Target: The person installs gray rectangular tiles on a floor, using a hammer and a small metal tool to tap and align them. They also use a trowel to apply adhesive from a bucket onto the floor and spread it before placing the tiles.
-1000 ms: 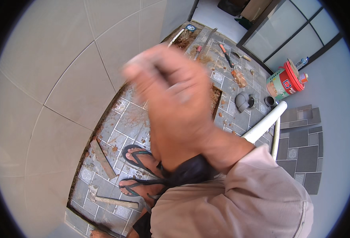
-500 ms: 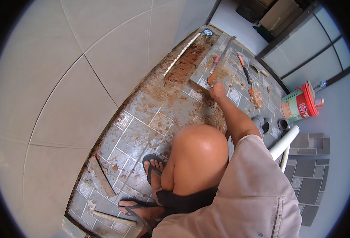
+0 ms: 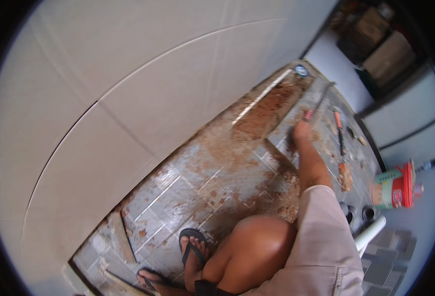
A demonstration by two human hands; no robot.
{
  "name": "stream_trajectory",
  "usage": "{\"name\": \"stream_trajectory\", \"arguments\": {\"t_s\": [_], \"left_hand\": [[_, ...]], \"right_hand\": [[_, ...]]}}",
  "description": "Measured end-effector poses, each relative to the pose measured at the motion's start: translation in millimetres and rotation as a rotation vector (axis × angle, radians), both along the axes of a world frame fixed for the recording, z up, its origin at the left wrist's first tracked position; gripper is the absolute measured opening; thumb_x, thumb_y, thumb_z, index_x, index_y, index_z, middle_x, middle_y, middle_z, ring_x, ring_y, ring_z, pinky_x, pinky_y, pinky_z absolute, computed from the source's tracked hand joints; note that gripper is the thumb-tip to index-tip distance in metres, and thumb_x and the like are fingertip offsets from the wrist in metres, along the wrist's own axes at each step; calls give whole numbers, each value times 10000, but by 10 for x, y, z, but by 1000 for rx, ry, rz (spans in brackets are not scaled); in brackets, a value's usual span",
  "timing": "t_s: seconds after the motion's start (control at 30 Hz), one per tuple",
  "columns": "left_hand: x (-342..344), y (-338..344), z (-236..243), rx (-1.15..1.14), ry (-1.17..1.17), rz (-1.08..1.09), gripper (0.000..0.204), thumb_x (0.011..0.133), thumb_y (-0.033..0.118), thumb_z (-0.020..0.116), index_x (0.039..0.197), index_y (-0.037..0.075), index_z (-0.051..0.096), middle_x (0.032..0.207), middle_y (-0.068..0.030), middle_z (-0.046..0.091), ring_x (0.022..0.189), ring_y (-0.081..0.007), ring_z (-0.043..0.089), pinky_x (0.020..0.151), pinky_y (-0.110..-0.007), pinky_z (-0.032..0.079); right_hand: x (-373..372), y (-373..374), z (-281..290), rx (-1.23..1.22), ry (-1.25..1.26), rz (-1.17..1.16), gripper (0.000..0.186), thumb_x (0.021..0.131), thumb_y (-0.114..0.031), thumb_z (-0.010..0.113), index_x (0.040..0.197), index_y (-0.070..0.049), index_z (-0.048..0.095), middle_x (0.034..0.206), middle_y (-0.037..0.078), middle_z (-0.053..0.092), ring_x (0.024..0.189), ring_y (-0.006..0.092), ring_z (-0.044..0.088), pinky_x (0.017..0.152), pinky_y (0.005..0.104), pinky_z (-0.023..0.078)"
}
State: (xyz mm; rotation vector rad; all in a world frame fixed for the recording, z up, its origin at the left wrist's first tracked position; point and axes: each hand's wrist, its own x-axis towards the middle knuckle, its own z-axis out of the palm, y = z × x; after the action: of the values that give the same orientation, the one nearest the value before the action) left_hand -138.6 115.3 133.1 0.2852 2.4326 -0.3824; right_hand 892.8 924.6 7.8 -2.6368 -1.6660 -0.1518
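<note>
Where the right arm (image 3: 313, 165) reaches: out over the tiled floor (image 3: 161, 207), its pale sleeve (image 3: 326, 232) beside the bent knee (image 3: 264, 241).
Right hand (image 3: 302, 132): low over the tiles and blurred, at the near end of a red-banded tool (image 3: 308, 115); I cannot tell whether its fingers are closed around that or only beside it.
Left hand: out of view, so I cannot tell its state.
Tool's place: over the tiles just beyond the right hand, beside a long dark blade (image 3: 324, 98) that slants away toward the doorway.
Trench of reddish soil (image 3: 267, 111): left of the right hand, with a white strip (image 3: 262, 97) along its wall side and a round blue-and-white object (image 3: 301, 71) near its far end.
Right of the hand: an orange and black tool (image 3: 340, 129), a mud-caked piece (image 3: 344, 176) at its near end, and a trowel (image 3: 361, 140) with a pale handle farther right.
Far right: a green bucket (image 3: 386, 187) with a red lid, grey pipe fittings (image 3: 369, 213) and a white pipe (image 3: 370, 234).
Feet: 2, in dark sandals (image 3: 194, 246).
Lower left: a flat wooden strip (image 3: 122, 238) and a pale handle (image 3: 121, 282) lying on the tiles.
</note>
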Motion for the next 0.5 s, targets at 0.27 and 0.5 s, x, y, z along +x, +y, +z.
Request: {"name": "stream_trajectory", "arguments": {"t_s": [0.27, 0.5], "left_hand": [[95, -258, 1632, -179, 237, 288, 459, 1113, 382, 541, 1398, 28, 606, 1067, -162, 802, 848, -345, 801, 626, -558, 634], [1330, -671, 2388, -62, 302, 467, 481, 1108, 388, 556, 1412, 19, 607, 1247, -209, 740, 1059, -342, 767, 797, -581, 641]], "right_hand": [[660, 561, -335, -148, -364, 263, 552, 936, -502, 705, 1261, -59, 662, 1259, 211, 721, 1151, 411, 725, 983, 521, 588], [535, 746, -133, -371, -239, 130, 648, 939, -467, 656, 1473, -102, 620, 1479, 215, 642, 1331, 405, 643, 1092, 526, 533]]}}
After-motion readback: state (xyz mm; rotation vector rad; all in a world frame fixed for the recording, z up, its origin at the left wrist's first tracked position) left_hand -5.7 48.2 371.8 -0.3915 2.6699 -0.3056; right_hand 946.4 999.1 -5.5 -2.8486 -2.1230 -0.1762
